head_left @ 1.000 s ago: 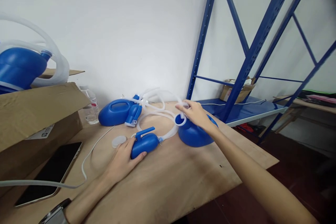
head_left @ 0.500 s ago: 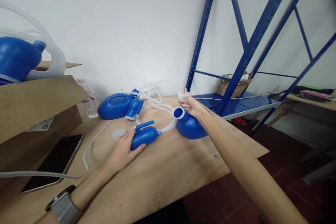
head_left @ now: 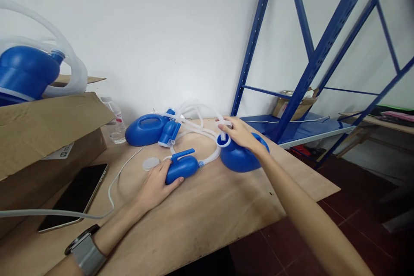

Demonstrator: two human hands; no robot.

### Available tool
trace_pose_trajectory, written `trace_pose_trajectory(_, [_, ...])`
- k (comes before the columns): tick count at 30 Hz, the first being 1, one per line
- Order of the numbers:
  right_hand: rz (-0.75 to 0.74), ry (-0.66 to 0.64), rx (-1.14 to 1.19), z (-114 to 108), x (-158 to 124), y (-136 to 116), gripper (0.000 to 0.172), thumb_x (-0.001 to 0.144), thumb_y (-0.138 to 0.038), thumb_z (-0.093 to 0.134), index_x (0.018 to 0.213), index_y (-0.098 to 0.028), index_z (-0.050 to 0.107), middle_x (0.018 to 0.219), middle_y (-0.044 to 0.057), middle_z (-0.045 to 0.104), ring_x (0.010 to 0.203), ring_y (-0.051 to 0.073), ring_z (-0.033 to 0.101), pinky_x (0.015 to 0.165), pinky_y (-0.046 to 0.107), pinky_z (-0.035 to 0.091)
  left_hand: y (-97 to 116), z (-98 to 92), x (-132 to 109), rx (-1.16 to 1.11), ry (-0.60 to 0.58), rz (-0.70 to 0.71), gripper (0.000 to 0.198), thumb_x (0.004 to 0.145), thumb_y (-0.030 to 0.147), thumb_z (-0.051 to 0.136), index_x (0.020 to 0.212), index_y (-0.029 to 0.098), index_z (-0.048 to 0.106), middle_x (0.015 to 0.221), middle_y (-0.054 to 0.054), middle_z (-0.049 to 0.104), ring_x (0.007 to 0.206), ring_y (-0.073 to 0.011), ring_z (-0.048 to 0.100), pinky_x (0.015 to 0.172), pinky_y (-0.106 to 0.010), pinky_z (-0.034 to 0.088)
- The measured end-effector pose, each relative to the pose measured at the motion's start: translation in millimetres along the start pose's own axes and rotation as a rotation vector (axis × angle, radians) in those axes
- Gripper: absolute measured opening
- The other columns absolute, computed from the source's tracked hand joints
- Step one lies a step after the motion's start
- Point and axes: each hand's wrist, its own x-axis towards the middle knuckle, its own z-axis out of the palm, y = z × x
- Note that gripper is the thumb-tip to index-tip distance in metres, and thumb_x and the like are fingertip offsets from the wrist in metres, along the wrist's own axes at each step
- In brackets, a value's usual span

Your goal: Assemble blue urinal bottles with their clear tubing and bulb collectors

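My left hand (head_left: 157, 185) is wrapped over the end of a small blue plastic urinal head (head_left: 187, 168) with a blue bar on top, which lies on the table. A clear hose (head_left: 211, 155) is joined to its right end. My right hand (head_left: 239, 131) pinches a translucent cap on a hose (head_left: 210, 108), just above the mouth of a blue urinal bottle (head_left: 241, 157). The hose's end dips into the white-rimmed mouth. Near my left fingers lies a round translucent lid (head_left: 151, 164).
Behind are another blue urinal bottle (head_left: 142, 131) and a blue head (head_left: 168, 133). An open carton (head_left: 48, 129) with blue bottles, a water bottle (head_left: 115, 127) and a phone (head_left: 76, 196) sit left. A blue metal rack (head_left: 297, 90) stands right. A white cable (head_left: 113, 185) crosses the table.
My right hand has brought the cap and hose end down over the urinal bottle's mouth. My left hand keeps its hold on the urinal head. The view has shifted slightly left.
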Motion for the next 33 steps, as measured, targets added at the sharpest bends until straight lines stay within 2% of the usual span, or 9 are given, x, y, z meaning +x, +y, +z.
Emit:
trace_pose_trajectory(2, [-0.043, -0.167, -0.043, -11.6, 1.7, -4.4, 0.045, 0.082, -0.058, 0.070, 0.106, -0.021, 0.071, 0.099, 0.005, 0.071, 0.091, 0.023, 0.063, 0.079, 0.030, 0.049, -0.8, 0.5, 0.3, -0.008, -0.003, 0.010, 0.057, 0.088, 0.059, 0.060, 0.131, 0.022, 0.053, 0.122, -0.014, 0.068, 0.112, -0.0353, 0.066, 0.093, -0.051, 0.054])
trace_pose_trajectory(4, [-0.028, -0.216, 0.025, -16.0, 4.9, -2.4, 0.050, 0.083, -0.065, 0.066, 0.105, -0.020, 0.072, 0.089, 0.003, 0.070, 0.082, 0.020, 0.063, 0.072, 0.029, 0.049, -2.5, 1.7, 0.7, -0.007, 0.003, 0.007, 0.058, 0.088, 0.060, 0.060, 0.132, 0.022, 0.053, 0.125, -0.014, 0.068, 0.114, -0.0352, 0.066, 0.095, -0.051, 0.053])
trace_pose_trajectory(9, [0.140, 0.123, 0.371, 2.8, 9.7, 17.4, 0.064, 0.074, -0.082, 0.062, 0.081, -0.019, 0.065, 0.055, -0.004, 0.049, 0.046, 0.010, 0.039, 0.041, 0.023, 0.028, -6.1, 4.7, 1.5, 0.001, 0.011, -0.022, 0.060, 0.085, 0.063, 0.060, 0.129, 0.021, 0.056, 0.127, -0.015, 0.067, 0.115, -0.0375, 0.065, 0.097, -0.054, 0.052])
trace_pose_trajectory(12, [0.227, 0.196, 0.573, 11.6, 8.8, 19.8, 0.064, 0.073, -0.082, 0.062, 0.084, -0.019, 0.063, 0.047, -0.010, 0.032, 0.037, 0.006, 0.022, 0.036, 0.021, 0.012, -5.7, 4.3, 1.2, -0.002, -0.006, -0.025, 0.062, 0.086, 0.063, 0.059, 0.130, 0.019, 0.054, 0.129, -0.016, 0.066, 0.117, -0.0378, 0.064, 0.100, -0.056, 0.051])
trace_pose_trajectory(14, [0.264, 0.218, 0.703, 13.4, 8.3, 16.6, 0.065, 0.076, -0.083, 0.059, 0.088, -0.019, 0.061, 0.045, -0.013, 0.024, 0.034, 0.005, 0.015, 0.035, 0.020, 0.009, -5.2, 3.6, 0.9, -0.002, -0.021, -0.022, 0.064, 0.087, 0.063, 0.057, 0.133, 0.018, 0.052, 0.129, -0.017, 0.065, 0.119, -0.0376, 0.063, 0.101, -0.056, 0.050])
trace_pose_trajectory(18, [0.322, 0.241, 0.885, 17.3, 8.2, 7.2, 0.064, 0.080, -0.084, 0.052, 0.090, -0.021, 0.059, 0.042, -0.015, 0.018, 0.033, 0.005, 0.010, 0.033, 0.019, 0.011, -5.5, 3.6, 0.7, 0.011, -0.024, -0.020, 0.066, 0.087, 0.065, 0.057, 0.133, 0.018, 0.051, 0.131, -0.017, 0.065, 0.119, -0.0379, 0.062, 0.101, -0.056, 0.050])
trace_pose_trajectory(27, [0.429, 0.265, 1.054, 28.2, 4.7, -9.4, 0.065, 0.085, -0.085, 0.039, 0.089, -0.023, 0.055, 0.038, -0.014, 0.019, 0.032, 0.006, 0.011, 0.032, 0.019, 0.015, -3.4, 4.3, 1.7, 0.037, 0.034, 0.001, 0.058, 0.087, 0.062, 0.058, 0.129, 0.022, 0.053, 0.121, -0.016, 0.068, 0.109, -0.0374, 0.067, 0.093, -0.054, 0.054])
trace_pose_trajectory(31, [0.448, 0.269, 1.103, 31.8, 4.9, -10.7, 0.065, 0.086, -0.085, 0.034, 0.086, -0.023, 0.053, 0.038, -0.013, 0.021, 0.033, 0.007, 0.013, 0.033, 0.018, 0.019, -1.6, 2.9, 1.5, 0.056, 0.051, -0.038, 0.069, 0.086, 0.054, 0.062, 0.142, 0.021, 0.039, 0.124, -0.017, 0.066, 0.114, -0.0396, 0.064, 0.095, -0.059, 0.050])
trace_pose_trajectory(33, [0.453, 0.242, 1.109, 33.7, 5.4, -11.0, 0.065, 0.086, -0.085, 0.035, 0.083, -0.023, 0.052, 0.039, -0.013, 0.021, 0.033, 0.007, 0.014, 0.034, 0.018, 0.021, -1.0, -0.1, 1.2, 0.090, 0.141, -0.053, 0.078, 0.085, 0.046, 0.061, 0.150, 0.017, 0.027, 0.128, -0.018, 0.063, 0.119, -0.0404, 0.060, 0.099, -0.062, 0.047])
